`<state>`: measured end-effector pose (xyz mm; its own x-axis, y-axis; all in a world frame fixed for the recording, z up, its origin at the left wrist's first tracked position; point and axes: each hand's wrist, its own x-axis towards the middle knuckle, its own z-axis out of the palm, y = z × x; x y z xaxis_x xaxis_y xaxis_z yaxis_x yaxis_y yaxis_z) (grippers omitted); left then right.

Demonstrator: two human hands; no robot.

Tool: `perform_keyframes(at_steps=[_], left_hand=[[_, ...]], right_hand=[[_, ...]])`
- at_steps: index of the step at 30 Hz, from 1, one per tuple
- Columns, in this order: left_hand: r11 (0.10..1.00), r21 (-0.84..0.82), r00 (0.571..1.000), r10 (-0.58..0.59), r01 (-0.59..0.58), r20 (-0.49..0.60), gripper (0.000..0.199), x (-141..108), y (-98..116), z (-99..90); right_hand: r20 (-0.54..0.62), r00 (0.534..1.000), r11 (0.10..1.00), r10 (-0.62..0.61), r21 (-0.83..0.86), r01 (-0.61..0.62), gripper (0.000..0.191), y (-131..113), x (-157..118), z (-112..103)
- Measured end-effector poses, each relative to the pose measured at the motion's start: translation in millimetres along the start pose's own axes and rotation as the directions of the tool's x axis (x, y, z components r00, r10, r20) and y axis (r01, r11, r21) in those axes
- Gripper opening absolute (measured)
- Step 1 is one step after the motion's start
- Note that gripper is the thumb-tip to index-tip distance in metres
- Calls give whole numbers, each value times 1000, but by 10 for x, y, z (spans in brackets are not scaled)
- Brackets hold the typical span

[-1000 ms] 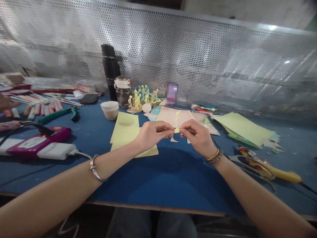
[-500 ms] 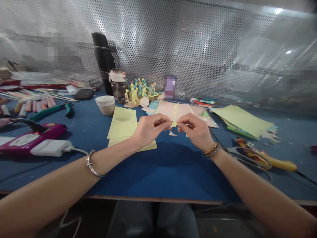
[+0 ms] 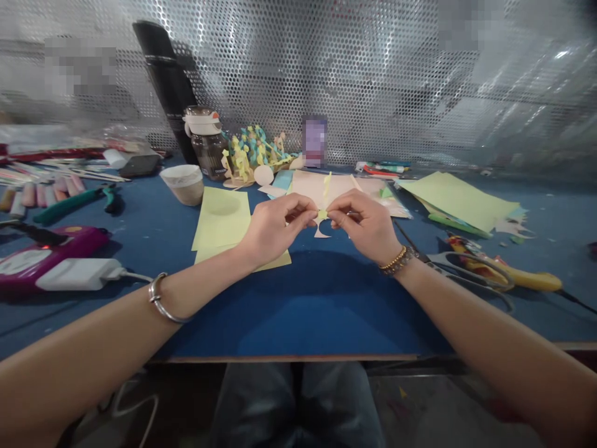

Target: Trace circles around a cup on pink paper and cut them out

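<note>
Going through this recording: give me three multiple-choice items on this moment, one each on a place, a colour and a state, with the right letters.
1. On which side of the right hand do the scissors lie?
A) Its left
B) Its right
C) Directly behind it

2. What colour is the small paper piece between the hands?
A) Red
B) Blue
C) Yellow

3. What is the left hand doing?
A) Pinching the paper piece
B) Holding the scissors
C) Lying flat, palm down

1: B, the scissors lie beyond the right wrist, towards the right of the view.
2: C, the piece shows yellow at the fingertips.
3: A, its fingers meet those of the right hand on the piece.
</note>
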<state>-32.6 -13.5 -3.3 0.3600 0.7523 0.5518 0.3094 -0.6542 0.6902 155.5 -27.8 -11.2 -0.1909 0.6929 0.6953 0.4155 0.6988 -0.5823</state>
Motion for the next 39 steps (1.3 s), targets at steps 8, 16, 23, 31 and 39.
perform_keyframes(at_steps=[8, 16, 23, 31, 39], left_hand=[[1000, -1, 1000, 28, -28, -15, 8, -6, 16, 15], [1000, -22, 1000, 1, -1, -25, 8, -9, 20, 30], [992, -128, 995, 6, -19, -103, 13, 4, -2, 19], [993, -99, 985, 45, -63, -169, 10, -18, -2, 36], [994, 6, 984, 105, -105, -145, 7, -1, -1, 14]], right_hand=[[-23, 998, 998, -54, -24, 53, 10, -3, -11, 36], [-35, 994, 992, -106, -79, 103, 9, -7, -23, 43], [-172, 980, 991, -105, -94, 90, 7, 18, -22, 48], [-171, 962, 967, -212, -181, 181, 4, -37, -32, 73], [-149, 959, 953, -242, -225, 205, 5, -35, -37, 54]])
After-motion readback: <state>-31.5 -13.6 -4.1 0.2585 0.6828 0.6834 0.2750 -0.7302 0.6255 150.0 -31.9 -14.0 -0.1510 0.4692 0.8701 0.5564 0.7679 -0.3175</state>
